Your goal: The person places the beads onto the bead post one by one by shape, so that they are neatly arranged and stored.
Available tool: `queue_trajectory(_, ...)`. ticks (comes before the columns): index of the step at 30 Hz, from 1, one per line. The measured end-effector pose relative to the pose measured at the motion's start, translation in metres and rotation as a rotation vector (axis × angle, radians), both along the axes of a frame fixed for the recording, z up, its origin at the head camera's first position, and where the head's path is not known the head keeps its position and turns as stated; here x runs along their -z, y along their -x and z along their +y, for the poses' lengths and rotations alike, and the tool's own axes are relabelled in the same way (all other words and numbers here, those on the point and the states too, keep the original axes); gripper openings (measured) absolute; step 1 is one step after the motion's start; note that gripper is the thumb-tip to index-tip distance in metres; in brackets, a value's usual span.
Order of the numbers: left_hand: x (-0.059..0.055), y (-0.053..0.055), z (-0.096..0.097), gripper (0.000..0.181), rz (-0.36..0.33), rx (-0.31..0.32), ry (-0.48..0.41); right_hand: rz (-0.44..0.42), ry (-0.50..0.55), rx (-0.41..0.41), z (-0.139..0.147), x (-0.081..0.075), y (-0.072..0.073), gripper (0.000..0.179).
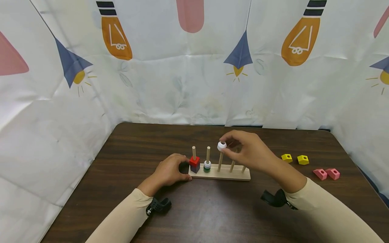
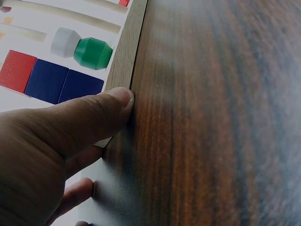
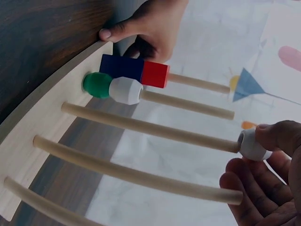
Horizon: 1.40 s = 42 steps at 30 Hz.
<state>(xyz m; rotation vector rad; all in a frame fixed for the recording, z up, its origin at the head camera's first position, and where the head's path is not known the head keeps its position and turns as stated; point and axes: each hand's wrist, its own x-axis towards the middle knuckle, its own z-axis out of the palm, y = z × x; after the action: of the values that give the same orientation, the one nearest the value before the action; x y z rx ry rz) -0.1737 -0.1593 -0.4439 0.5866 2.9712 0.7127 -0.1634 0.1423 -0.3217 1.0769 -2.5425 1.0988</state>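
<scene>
A wooden peg board (image 1: 225,174) with several upright pegs lies on the table. My left hand (image 1: 171,170) grips its left end, the thumb against the front edge. Beside that hand, the first peg carries two blue cubes (image 2: 47,81) with a red cube (image 3: 156,74) on top. On the second peg, a white bead (image 3: 125,90) sits over a green bead (image 3: 97,84). My right hand (image 1: 250,150) pinches another white bead (image 1: 222,145) between thumb and fingers. This bead is at the tip of the third peg (image 3: 150,127), its hole facing the peg.
Right of the board, beyond my right forearm, lie two yellow blocks (image 1: 303,160) and two pink blocks (image 1: 333,173). The dark wooden table (image 1: 127,152) meets a printed white curtain (image 1: 188,84) at its back. The fourth peg (image 3: 141,176) passes close to my right fingers.
</scene>
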Motion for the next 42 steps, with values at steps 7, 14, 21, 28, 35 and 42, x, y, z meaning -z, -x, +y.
queue_trajectory(7,0.0,0.0,0.0,0.056,0.002,0.002,0.003,-0.012,-0.008,0.019,-0.009,0.002,0.0,0.027)
queue_trajectory(14,0.0,0.0,0.0,0.056,0.0,0.002,0.003,-0.044,-0.003,0.051,-0.019,0.002,-0.001,0.03)
queue_trajectory(21,-0.001,0.001,-0.001,0.056,0.003,0.005,-0.003,-0.101,0.022,0.076,-0.028,0.004,-0.002,0.03)
queue_trajectory(28,0.0,0.001,-0.001,0.055,0.008,0.008,-0.015,-0.087,0.038,0.086,-0.036,0.009,-0.003,0.03)
queue_trajectory(35,-0.001,0.001,0.0,0.055,0.006,0.011,-0.02,-0.05,-0.001,0.136,-0.046,0.012,-0.007,0.027)
queue_trajectory(42,0.002,0.001,-0.001,0.054,0.005,0.004,-0.022,-0.042,-0.001,0.197,-0.053,0.021,-0.013,0.027)
